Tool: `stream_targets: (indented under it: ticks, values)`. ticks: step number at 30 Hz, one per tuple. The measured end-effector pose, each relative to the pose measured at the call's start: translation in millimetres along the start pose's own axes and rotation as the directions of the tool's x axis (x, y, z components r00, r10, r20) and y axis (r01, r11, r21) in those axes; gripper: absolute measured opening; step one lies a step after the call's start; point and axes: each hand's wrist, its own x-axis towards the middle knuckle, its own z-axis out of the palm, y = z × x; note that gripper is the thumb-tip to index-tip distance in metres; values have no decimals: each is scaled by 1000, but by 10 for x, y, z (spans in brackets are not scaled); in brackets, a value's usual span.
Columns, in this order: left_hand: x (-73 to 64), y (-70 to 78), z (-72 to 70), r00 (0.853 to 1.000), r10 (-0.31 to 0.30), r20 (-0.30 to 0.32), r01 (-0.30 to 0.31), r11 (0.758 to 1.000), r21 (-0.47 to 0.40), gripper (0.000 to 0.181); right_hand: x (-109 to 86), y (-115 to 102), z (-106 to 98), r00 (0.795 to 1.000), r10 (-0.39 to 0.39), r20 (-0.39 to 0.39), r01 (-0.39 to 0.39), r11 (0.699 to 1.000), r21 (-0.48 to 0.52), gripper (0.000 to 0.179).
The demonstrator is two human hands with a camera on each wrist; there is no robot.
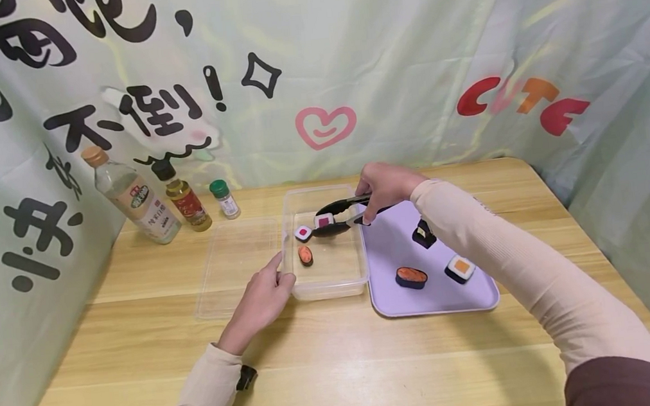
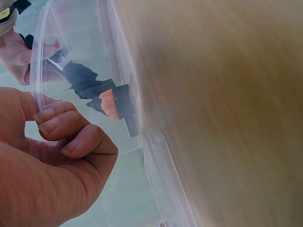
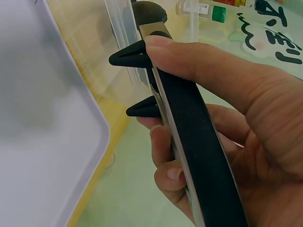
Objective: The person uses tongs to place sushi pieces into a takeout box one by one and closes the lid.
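Observation:
My right hand (image 1: 387, 188) grips a pair of black tongs (image 3: 194, 142), whose tips reach into a clear plastic container (image 1: 328, 288). Between the tong tips sits a toy sushi roll (image 1: 323, 221) with a purple centre. Beside it in the container are a smaller roll (image 1: 303, 233) with a red centre and an orange-topped sushi piece (image 1: 305, 255). With thumb and fingers, my left hand (image 1: 265, 296) pinches the near left rim of the container. The left wrist view shows this hold up close; the sushi behind the clear wall looks blurred there.
A purple tray (image 1: 435, 304) right of the container bears an orange-topped sushi (image 1: 411, 277), an orange-centred roll (image 1: 460, 269) and a dark piece (image 1: 423, 234) partly behind my sleeve. A clear lid (image 1: 229, 269) lies to the left. Behind it stand two bottles (image 1: 148, 212) (image 1: 188, 205) and a green-capped jar (image 1: 225, 199).

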Motion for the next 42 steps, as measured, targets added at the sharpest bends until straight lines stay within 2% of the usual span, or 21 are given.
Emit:
stream_targets:
  ticks: [8,13,16,20,25,32,35,37,42]
  values:
    - [8,-13,16,1000,-5,0,5,1000,4,63,-17,27,17,1000,22,-1,-22,999,24,53]
    - [14,-17,30,1000,-10,3,10,1000,10,63,-78,101,4,999,8,-31,-6,996,90,58]
    - [15,-14,32,1000,-14,5,14,1000,14,63,-156,175,-15,998,-8,-65,19,986,163,61]
    - [15,-4,23,1000,-23,6,23,1000,15,63,-294,294,-36,994,-7,-113,40,956,291,63]
    - [13,-8,18,999,-32,8,32,999,2,63,-509,479,-26,985,50,-165,26,904,427,70]
    - [9,-16,17,1000,-22,4,22,1000,-2,63,-837,737,107,980,112,-167,-5,843,539,78]
    - [10,-13,15,1000,-13,3,13,1000,6,63,-983,819,193,979,108,-173,4,838,546,82]
    - [11,-13,15,1000,-11,2,11,1000,11,63,-1075,855,249,976,115,-186,2,845,535,86]
    - [15,-17,19,1000,-13,2,13,1000,8,63,-1330,917,366,962,146,-231,-31,897,440,93]
